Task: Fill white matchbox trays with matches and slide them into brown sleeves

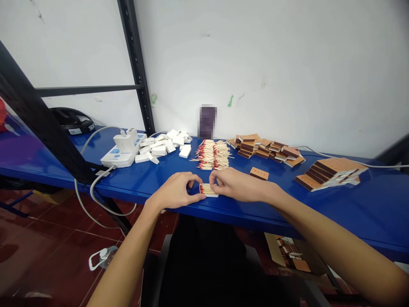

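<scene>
A small white matchbox tray point(211, 195) lies on the blue table near its front edge, with red-tipped matches point(207, 189) inside. My left hand point(179, 189) curls around the tray's left end, thumb and fingers closed on it. Over the tray's right part, my right hand point(228, 183) has its fingertips pinched together at the matches; whether a match is between them is hidden. Just behind the hands is a big pile of loose matches point(213, 154), red heads mostly to the left. One orange and brown matchbox sleeve point(259, 173) lies right of the pile.
White trays point(162, 145) are heaped at the back left, beside a power strip point(119, 153) with cables. Matchbox sleeves point(268, 149) are piled at the back right; stacked matchboxes point(332, 170) stand farther right. A black shelf post point(41, 106) rises at left. Below sits a cardboard box point(275, 251).
</scene>
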Demonstrator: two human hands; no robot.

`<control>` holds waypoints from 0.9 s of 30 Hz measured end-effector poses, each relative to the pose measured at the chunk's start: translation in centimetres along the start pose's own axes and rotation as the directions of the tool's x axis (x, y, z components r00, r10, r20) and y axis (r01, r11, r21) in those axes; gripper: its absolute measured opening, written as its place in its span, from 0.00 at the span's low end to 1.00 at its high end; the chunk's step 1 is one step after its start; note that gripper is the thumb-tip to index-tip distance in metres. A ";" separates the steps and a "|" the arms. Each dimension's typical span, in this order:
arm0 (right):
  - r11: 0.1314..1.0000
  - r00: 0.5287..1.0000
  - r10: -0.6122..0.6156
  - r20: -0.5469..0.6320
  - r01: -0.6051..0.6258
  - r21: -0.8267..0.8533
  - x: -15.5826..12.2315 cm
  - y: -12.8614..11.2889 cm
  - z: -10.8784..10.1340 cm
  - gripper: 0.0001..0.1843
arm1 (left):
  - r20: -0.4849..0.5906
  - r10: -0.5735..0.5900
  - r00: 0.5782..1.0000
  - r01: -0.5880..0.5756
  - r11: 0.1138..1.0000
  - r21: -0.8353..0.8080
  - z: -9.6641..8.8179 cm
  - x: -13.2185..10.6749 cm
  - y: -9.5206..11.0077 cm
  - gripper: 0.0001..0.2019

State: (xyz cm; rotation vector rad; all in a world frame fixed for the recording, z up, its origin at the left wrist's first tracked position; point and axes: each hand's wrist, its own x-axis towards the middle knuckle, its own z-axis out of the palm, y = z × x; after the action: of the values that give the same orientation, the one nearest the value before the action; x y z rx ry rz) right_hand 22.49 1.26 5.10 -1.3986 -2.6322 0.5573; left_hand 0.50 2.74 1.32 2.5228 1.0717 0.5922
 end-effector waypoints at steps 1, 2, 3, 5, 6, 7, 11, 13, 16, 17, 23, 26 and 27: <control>1.000 1.000 -0.010 -0.014 0.010 0.002 -0.1 0.2 -0.1 0.08 | -0.001 -0.001 1.000 0.001 1.000 -0.001 0.0 0.0 0.0 0.18; 1.000 0.999 -0.018 -0.029 0.018 0.000 -0.3 0.4 -0.2 0.08 | -0.001 -0.003 1.000 0.003 1.000 -0.003 0.0 0.0 0.0 0.18; 1.000 0.999 -0.021 -0.046 0.021 -0.008 -0.5 0.7 -0.3 0.09 | -0.003 -0.006 1.000 0.006 1.000 -0.005 0.0 0.0 0.0 0.18; 0.999 0.997 -0.002 -0.081 -0.002 -0.046 -0.9 1.4 -0.7 0.10 | -0.003 -0.013 1.000 0.013 1.000 -0.006 0.0 0.0 0.0 0.18; 0.997 0.995 0.022 -0.098 -0.029 -0.070 -1.1 1.9 -0.9 0.10 | -0.003 -0.015 1.000 0.015 1.000 -0.006 0.0 0.0 0.0 0.18; 0.994 0.992 0.050 -0.115 -0.061 -0.096 -1.2 2.4 -1.1 0.09 | -0.002 -0.017 1.000 0.017 1.000 -0.007 0.0 0.0 0.0 0.18; 0.970 0.973 0.144 -0.180 -0.175 -0.171 -1.2 4.8 -1.4 0.08 | -0.001 -0.016 1.000 0.016 1.000 -0.006 0.0 0.0 0.0 0.18; 0.962 0.968 0.155 -0.196 -0.193 -0.194 -0.9 5.9 -1.2 0.09 | -0.002 -0.012 1.000 0.012 1.000 -0.004 0.0 0.0 0.0 0.18; 0.960 0.971 0.124 -0.206 -0.170 -0.224 -0.1 6.7 -0.8 0.10 | 0.000 -0.007 1.000 0.007 1.000 -0.007 0.0 -0.1 0.0 0.18; 0.959 0.972 0.111 -0.209 -0.160 -0.235 0.2 6.9 -0.6 0.10 | 0.001 -0.007 1.000 0.007 1.000 -0.010 0.0 -0.1 -0.1 0.18; 0.953 0.969 0.089 -0.231 -0.150 -0.264 1.5 7.1 0.4 0.10 | 0.006 -0.014 1.000 0.014 0.997 -0.074 0.0 -0.1 -0.2 0.19; 0.950 0.964 0.093 -0.249 -0.161 -0.268 1.7 7.2 0.5 0.08 | 0.009 -0.015 1.000 0.015 0.995 -0.103 -0.1 -0.2 -0.2 0.18; 0.950 0.963 0.094 -0.252 -0.162 -0.267 1.6 7.1 0.5 0.08 | 0.010 -0.013 1.000 0.014 0.994 -0.108 -0.1 -0.2 -0.2 0.18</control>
State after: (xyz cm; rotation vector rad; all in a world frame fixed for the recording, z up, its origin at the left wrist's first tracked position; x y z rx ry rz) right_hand 27.01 6.09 1.91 -1.6099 -2.5129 0.0112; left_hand 0.26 2.72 1.26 2.4215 1.0241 0.6176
